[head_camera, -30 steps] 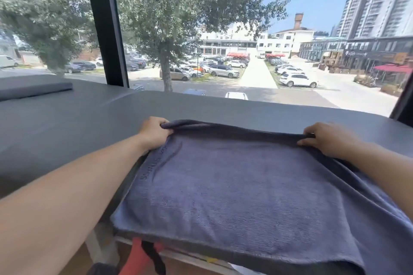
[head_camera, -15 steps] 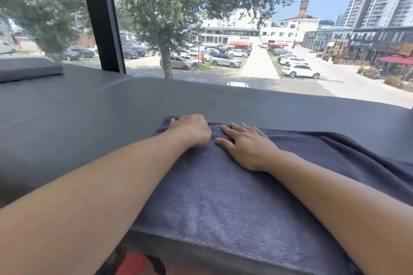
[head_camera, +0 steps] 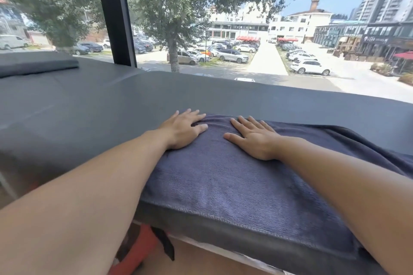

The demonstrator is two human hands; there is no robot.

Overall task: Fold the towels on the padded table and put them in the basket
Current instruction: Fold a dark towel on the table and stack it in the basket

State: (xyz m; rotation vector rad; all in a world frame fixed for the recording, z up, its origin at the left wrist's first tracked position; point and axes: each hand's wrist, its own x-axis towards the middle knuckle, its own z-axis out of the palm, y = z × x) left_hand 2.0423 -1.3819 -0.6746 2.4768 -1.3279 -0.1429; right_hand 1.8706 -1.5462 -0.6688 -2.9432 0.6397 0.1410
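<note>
A dark blue towel [head_camera: 223,176] lies spread on the grey padded table [head_camera: 89,105], reaching the table's near edge and running off to the right. My left hand [head_camera: 183,129] presses flat on the towel's far left corner, fingers straight. Beside it, my right hand [head_camera: 252,138] lies flat on the towel near its far edge, fingers spread. The two hands are a short gap apart. No basket is in view.
A dark folded cloth or pad [head_camera: 35,65] rests at the table's far left. A large window with a black upright frame [head_camera: 114,13] stands right behind the table. Something red with a black strap [head_camera: 140,250] sits below the table's near edge.
Both hands let go of the towel's far corners and came together near the middle of its far edge. They now lie flat, and the left hand's fingers have uncurled.
</note>
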